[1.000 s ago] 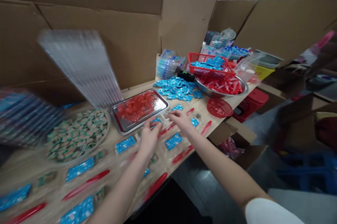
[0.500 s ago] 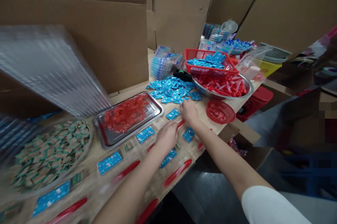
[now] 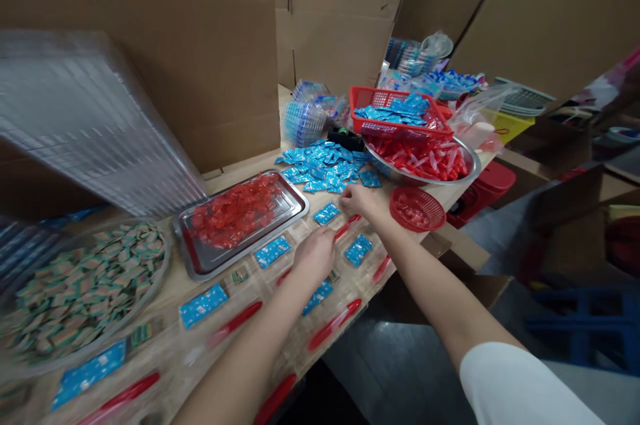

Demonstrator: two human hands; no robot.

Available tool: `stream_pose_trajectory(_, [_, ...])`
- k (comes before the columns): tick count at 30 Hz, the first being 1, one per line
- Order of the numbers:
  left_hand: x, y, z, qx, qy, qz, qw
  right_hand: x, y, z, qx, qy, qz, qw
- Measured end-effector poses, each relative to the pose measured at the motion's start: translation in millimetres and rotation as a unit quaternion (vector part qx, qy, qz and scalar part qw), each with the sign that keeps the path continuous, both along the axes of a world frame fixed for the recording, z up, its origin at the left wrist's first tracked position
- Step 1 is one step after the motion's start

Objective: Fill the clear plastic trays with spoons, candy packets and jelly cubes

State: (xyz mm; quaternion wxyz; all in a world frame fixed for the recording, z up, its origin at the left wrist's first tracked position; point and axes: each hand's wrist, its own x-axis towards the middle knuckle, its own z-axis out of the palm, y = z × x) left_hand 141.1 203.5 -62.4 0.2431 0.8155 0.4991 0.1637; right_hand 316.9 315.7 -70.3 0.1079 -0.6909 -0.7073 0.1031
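Observation:
My left hand (image 3: 314, 256) rests palm down on a clear plastic tray (image 3: 280, 292) whose pockets hold blue sachets (image 3: 359, 249) and red sticks (image 3: 334, 325). Its fingers are curled and hide whatever lies under them. My right hand (image 3: 361, 199) reaches to the near edge of a loose pile of blue sachets (image 3: 323, 165), fingers pinched together at the pile. A single blue sachet (image 3: 327, 213) lies just left of it. What the pinch holds is hidden.
A steel tray of red wrapped sweets (image 3: 235, 212) and a round dish of green packets (image 3: 80, 288) sit to the left. A steel bowl of red sticks (image 3: 425, 160), two red baskets (image 3: 417, 207) and a leaning stack of clear trays (image 3: 95, 125) surround the table. Cardboard walls stand behind.
My right hand has moved up from the clear tray to the edge of the blue sachet pile. My left hand has shifted right along the tray. The view has swung left.

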Motion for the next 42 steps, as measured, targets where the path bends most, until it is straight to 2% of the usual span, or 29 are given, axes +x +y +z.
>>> stream_pose_trajectory(7, [0, 1, -0.2, -0.002, 0.025, 0.004, 1.000, 8, 6, 6.9, 0.002, -0.006, 0.000, 1.000])
stream_pose_trajectory(15, [0, 1, -0.4, 0.003, 0.025, 0.002, 1.000, 11, 6, 0.9, -0.011, -0.029, 0.010, 0.999])
stream_pose_trajectory(19, [1, 5, -0.6, 0.010, 0.012, -0.003, 1.000, 13, 3, 9.2, 0.012, -0.030, 0.002, 0.999])
stream_pose_trajectory(23, [-1, -3, 13.6, 0.036, -0.018, -0.022, 0.999, 8, -6, 24.0, 0.034, -0.032, 0.002, 0.999])
stream_pose_trajectory(25, [-15, -18, 24.6, 0.063, -0.045, -0.030, 0.997, 0, -14, 32.3, 0.045, -0.027, 0.014, 0.999])
stream_pose_trajectory(27, [-45, -37, 32.6, 0.094, -0.082, -0.024, 0.992, -12, -24, 39.3, 0.055, -0.014, 0.036, 0.998])
stream_pose_trajectory(29, [-92, -58, 34.4, 0.114, -0.110, 0.017, 0.987, -30, -34, 42.9, 0.055, 0.011, 0.080, 0.995])
stream_pose_trajectory(31, [-154, -76, 30.0, 0.107, -0.111, 0.117, 0.981, -58, -42, 42.3, 0.047, 0.049, 0.153, 0.986])
stream_pose_trajectory(32, [-189, -84, 26.4, 0.105, -0.108, 0.191, 0.970, -76, -45, 41.1, 0.043, 0.070, 0.195, 0.977])
stream_pose_trajectory(34, [-257, -97, 18.1, 0.099, -0.093, 0.342, 0.930, -121, -55, 39.0, 0.033, 0.100, 0.271, 0.957])
stream_pose_trajectory(37, [-336, -104, 5.6, 0.105, -0.086, 0.436, 0.889, -207, -72, 39.2, 0.017, 0.083, 0.346, 0.934])
stream_pose_trajectory(39, [-363, -103, -2.3, 0.101, -0.097, 0.457, 0.878, -266, -81, 39.9, 0.017, 0.067, 0.373, 0.925])
stream_pose_trajectory(42, [-374, -100, -12.7, 0.094, -0.125, 0.461, 0.873, -342, -87, 37.1, 0.026, 0.047, 0.374, 0.926])
